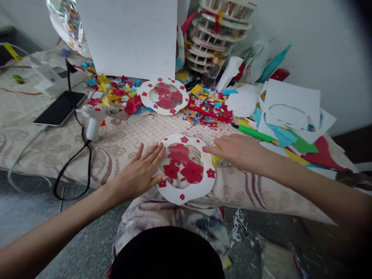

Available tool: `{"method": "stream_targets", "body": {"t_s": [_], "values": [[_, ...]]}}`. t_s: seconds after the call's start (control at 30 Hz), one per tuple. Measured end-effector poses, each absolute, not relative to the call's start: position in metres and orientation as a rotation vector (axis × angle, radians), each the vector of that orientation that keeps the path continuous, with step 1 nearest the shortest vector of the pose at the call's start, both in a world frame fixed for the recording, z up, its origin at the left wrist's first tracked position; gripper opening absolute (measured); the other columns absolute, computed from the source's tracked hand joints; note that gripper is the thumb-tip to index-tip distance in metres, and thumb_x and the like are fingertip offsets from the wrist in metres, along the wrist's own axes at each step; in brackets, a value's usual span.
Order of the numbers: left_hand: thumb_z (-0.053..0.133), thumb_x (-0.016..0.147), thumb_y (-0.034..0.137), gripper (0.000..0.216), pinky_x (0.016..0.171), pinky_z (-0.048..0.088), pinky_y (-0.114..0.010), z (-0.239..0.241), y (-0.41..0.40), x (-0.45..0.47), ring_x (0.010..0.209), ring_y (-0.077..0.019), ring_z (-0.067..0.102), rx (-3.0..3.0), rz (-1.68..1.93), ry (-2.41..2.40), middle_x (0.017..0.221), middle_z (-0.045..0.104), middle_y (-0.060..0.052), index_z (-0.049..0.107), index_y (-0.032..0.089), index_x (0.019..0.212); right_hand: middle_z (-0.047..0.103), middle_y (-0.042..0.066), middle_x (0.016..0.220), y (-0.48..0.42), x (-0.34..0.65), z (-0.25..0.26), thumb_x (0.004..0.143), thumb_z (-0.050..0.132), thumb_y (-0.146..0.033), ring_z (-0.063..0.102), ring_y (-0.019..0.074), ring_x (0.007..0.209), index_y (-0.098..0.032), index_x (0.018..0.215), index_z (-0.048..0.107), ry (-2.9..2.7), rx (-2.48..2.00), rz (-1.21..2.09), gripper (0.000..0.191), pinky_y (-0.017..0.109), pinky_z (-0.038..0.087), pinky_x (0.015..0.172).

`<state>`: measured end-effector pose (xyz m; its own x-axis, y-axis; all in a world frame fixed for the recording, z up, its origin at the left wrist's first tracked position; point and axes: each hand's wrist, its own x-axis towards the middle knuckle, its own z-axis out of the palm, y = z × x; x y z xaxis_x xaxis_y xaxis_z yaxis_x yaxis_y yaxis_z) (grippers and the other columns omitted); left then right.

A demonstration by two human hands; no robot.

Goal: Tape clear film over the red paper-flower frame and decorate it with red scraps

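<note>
In front of me lies a white scalloped paper frame [183,192] with a clear round middle, red paper flowers in it and small red shapes around the rim. My left hand [147,166] rests on the frame's left side, open, fingers stretched out and thumb apart. At the upper right of the frame is my right hand [232,151], its index fingertip at the rim and its other fingers extended, palm down. Partly beneath it shows a yellow piece [216,160], whose kind I cannot make out. A similar finished-looking white frame [143,94] with red flowers lies further back.
A white glue gun [94,121] with a black cord and a phone [59,109] lie at left. Behind are colourful paper cutouts [116,92], a white board [130,38] and a tiered rack [216,35]. A green pen [255,133] and paper sheets [302,97] lie at right.
</note>
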<state>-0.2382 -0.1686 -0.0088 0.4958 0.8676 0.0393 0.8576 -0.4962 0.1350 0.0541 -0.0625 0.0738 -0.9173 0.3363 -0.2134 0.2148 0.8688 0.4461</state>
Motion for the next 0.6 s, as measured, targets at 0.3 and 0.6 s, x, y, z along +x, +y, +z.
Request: {"method": "stream_targets", "body": {"t_s": [0.3, 0.6], "values": [[0.026, 0.091, 0.062, 0.076, 0.115, 0.007, -0.052, 0.002, -0.134, -0.150, 0.141, -0.0300, 0.023, 2.735, 0.179, 1.075, 0.151, 0.027, -0.019, 0.030, 0.006, 0.143, 0.061, 0.003, 0.083, -0.058, 0.052, 0.075, 0.086, 0.050, -0.009, 0.055, 0.0149, 0.067, -0.017, 0.118, 0.050, 2.775, 0.469, 0.548, 0.033, 0.029, 0.028, 0.056], [0.031, 0.090, 0.061, 0.078, 0.115, 0.008, -0.050, -0.014, -0.122, -0.129, 0.142, -0.0312, 0.020, 2.782, 0.097, 0.990, 0.151, 0.026, -0.021, 0.029, 0.003, 0.143, 0.062, 0.007, 0.088, -0.056, 0.060, 0.075, 0.085, 0.051, -0.011, 0.057, 0.0194, 0.079, -0.018, 0.116, 0.053, 2.829, 0.452, 0.468, 0.032, 0.030, 0.035, 0.063]]}}
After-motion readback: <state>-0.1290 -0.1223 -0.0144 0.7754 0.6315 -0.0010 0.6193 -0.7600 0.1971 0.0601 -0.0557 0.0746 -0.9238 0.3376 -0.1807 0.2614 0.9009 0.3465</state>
